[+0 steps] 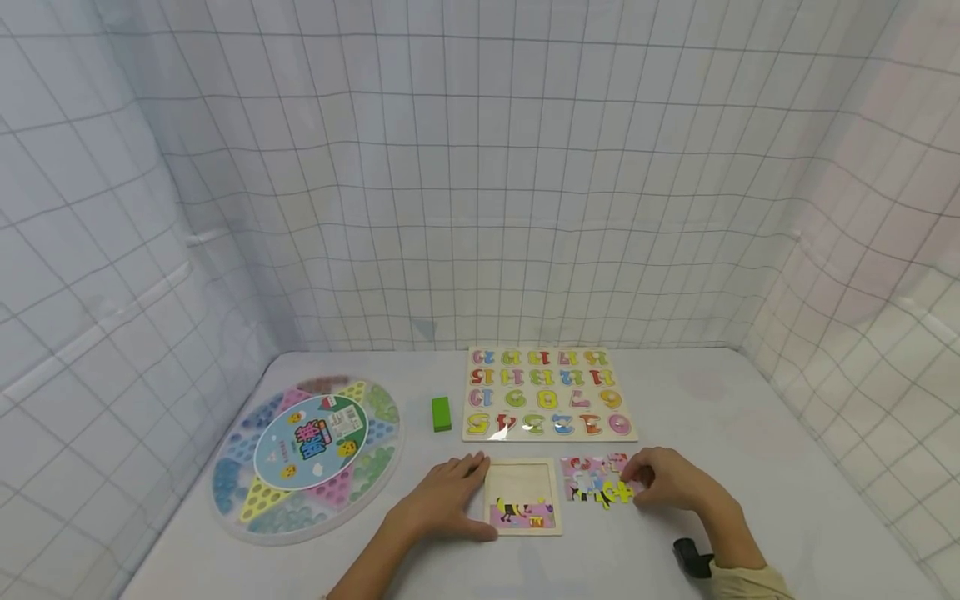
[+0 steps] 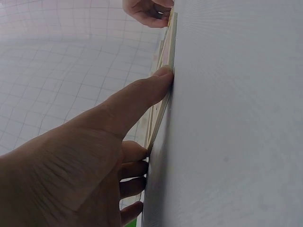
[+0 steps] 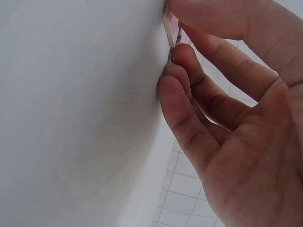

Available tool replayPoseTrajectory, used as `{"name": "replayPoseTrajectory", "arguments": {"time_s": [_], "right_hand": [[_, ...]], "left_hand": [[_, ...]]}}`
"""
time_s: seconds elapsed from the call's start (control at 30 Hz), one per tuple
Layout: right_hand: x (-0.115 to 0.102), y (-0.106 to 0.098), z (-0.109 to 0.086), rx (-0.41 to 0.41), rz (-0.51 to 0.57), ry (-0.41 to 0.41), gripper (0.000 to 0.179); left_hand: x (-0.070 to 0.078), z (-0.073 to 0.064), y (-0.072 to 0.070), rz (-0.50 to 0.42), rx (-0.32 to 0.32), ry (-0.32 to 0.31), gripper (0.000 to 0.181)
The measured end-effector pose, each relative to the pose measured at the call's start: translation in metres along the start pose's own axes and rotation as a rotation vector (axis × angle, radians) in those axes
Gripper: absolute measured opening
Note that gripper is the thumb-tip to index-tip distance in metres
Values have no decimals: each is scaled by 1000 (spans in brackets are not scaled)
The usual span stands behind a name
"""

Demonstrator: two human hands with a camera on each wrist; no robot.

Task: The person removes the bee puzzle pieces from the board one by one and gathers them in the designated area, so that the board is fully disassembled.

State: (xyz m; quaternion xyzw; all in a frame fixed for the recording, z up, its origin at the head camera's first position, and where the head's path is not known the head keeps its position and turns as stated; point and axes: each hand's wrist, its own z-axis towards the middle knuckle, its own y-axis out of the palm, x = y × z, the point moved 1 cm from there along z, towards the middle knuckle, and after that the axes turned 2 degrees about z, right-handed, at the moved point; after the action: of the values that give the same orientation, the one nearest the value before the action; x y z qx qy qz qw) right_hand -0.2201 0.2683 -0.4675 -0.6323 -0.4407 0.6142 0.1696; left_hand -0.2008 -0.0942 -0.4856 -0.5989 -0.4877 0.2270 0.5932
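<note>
Left hand [image 1: 450, 500] is spreading along the left side of the small wooden tray [image 1: 557, 492], thumb at the near corner, fingers toward the far one; bracing, not clamping. Right hand [image 1: 667, 479] is curling in at the right edge of the loose puzzle pieces [image 1: 588, 479], thumb and forefinger pinching a puzzle piece; its exact outline is hidden. Loose set is lying flat just right of the tray. Tray is showing picture pieces [image 1: 543, 515] along its near side, bare wood beyond.

Handling, my read: be gripping by the rim, tabs free, lifting straight so neighbours aren't dragging. Left thumb should be staying off the recess.

Further out: number board [image 1: 468, 408] is lying beyond tray, green block [image 1: 441, 415] left of it, round marble game [image 1: 315, 442] far left. Black object [image 1: 692, 560] is sitting near the right forearm.
</note>
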Motion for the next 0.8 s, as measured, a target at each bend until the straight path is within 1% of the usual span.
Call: {"name": "replayPoseTrajectory", "arguments": {"time_s": [0.17,0.43,0.57,0.8], "right_hand": [[-1,0,0,5,-1,4,25],[-3,1,3,25,-14,-38,28],[-14,8,7,28,-9,-56,29],[-44,27,18,-19,19,-125,30]], "left_hand": [[1,0,-1,3,-5,-8,107],[1,3,0,35,9,-2,105],[1,2,0,38,16,3,106],[0,3,3,26,-3,-3,107]]}}
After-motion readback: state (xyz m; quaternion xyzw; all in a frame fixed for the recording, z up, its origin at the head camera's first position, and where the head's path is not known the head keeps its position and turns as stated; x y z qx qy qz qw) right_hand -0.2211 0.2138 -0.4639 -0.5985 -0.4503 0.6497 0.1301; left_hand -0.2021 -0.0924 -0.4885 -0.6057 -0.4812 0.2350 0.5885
